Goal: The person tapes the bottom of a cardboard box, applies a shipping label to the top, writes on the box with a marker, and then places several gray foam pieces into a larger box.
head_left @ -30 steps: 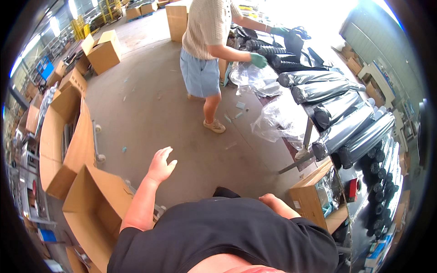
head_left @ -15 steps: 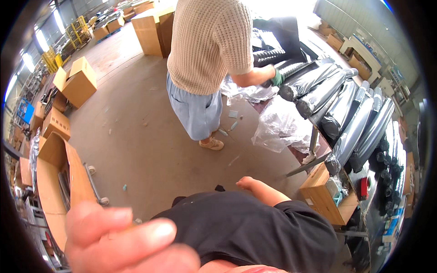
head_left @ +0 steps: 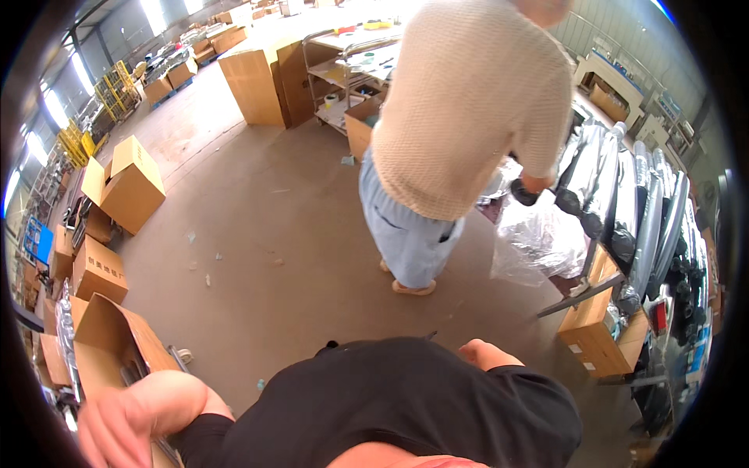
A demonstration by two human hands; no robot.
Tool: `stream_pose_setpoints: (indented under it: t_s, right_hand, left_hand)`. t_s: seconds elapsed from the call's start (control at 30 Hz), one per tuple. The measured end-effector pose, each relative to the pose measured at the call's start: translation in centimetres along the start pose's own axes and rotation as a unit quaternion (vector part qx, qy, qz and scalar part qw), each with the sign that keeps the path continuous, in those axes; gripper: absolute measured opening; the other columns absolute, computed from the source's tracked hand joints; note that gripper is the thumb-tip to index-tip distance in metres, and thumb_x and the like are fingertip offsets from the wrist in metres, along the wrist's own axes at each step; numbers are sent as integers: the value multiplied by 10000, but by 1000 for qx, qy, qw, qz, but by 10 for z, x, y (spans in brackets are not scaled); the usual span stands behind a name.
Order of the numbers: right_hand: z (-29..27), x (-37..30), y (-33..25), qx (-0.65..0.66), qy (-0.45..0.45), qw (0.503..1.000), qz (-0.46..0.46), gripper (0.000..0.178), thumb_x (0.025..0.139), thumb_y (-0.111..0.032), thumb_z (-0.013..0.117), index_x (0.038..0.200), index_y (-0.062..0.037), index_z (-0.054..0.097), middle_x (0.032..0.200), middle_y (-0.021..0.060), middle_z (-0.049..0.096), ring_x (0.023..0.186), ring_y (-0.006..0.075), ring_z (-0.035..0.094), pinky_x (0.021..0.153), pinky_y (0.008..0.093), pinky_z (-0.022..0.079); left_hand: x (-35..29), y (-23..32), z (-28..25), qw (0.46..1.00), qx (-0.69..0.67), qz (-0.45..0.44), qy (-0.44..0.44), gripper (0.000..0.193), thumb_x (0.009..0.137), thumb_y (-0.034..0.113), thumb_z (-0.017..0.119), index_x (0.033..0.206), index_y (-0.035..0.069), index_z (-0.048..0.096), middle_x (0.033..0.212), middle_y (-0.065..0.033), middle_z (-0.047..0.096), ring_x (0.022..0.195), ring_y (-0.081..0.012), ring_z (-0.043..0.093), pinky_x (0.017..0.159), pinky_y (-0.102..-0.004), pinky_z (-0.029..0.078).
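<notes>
My left hand [head_left: 129,417] is at the lower left, smeared by motion, its fingers pointing down. Nearest to it is an open cardboard box [head_left: 97,343] with flat pieces inside. I cannot make out anything in that hand. My right hand [head_left: 477,351] shows only in part beside my black shirt, its fingers hidden. In front of me a person [head_left: 468,117] in a beige knit top and light blue shorts leans to the right. Their hand [head_left: 537,184] is at the dark round end of a roll [head_left: 523,192], above crumpled clear plastic [head_left: 542,238].
Plastic-wrapped black rolls [head_left: 651,222] lie on a table at the right. Below stands an open carton [head_left: 597,335] beside a metal bar [head_left: 581,295]. A wheeled shelf rack [head_left: 331,74] and a large carton [head_left: 253,86] stand at the back. Another open box [head_left: 129,187] is at left.
My left hand has dropped from close in front of the camera towards the lower left. The person now appears farther right and more bent over. The view has shifted, showing the rack.
</notes>
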State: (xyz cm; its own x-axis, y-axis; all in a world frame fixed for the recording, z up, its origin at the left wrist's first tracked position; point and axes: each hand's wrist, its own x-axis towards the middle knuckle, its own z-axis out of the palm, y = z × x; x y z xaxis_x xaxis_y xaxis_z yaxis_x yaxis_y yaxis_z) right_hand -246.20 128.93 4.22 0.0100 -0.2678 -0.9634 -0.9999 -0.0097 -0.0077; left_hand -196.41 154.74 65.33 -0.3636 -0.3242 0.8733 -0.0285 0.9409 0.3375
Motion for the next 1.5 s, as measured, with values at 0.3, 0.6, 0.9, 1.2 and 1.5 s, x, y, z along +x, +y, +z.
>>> stream_pose_setpoints:
  t_s: [0.3,0.6,0.9,1.2,1.5]
  right_hand:
    - [-24,-51,-168,244,53,967,46,450,981,-389,474,1209,-32,625,1212,111,630,1071,207,610,871,370,500]
    - [-162,29,-324,236,104,966,-4,444,960,-370,520,1216,-21,618,1155,107,644,998,193,615,820,356,504]
    - [-348,53,-485,302,183,932,-76,446,940,-351,567,1223,-9,611,1098,103,657,924,180,620,769,341,507]
    - [-395,17,-586,527,237,816,-21,456,919,-332,613,1230,2,603,1040,99,670,851,166,625,718,327,511]
    - [-557,-30,-617,722,318,609,-78,469,913,-221,650,1291,34,539,1017,74,664,865,117,611,768,275,499]
  left_hand:
    - [-71,-223,-245,968,19,-147,202,641,807,222,716,1360,25,458,1181,-177,634,1042,-331,595,911,-447,434]
    - [-55,-498,-296,946,35,-312,-76,565,866,109,675,1377,5,456,1213,-136,638,1108,-219,612,975,-361,457]
    - [-49,-716,-389,870,103,-348,-334,569,868,173,675,1375,25,463,1308,-139,584,1238,-293,526,1039,-381,410]
    - [-25,-968,-426,814,85,-284,-500,567,867,283,652,1339,15,489,1301,-182,562,1245,-328,501,1048,-398,404]
    - [69,-1242,-319,881,183,-253,-357,443,797,316,676,1180,95,653,1197,-177,616,1141,-333,584,986,-412,468]
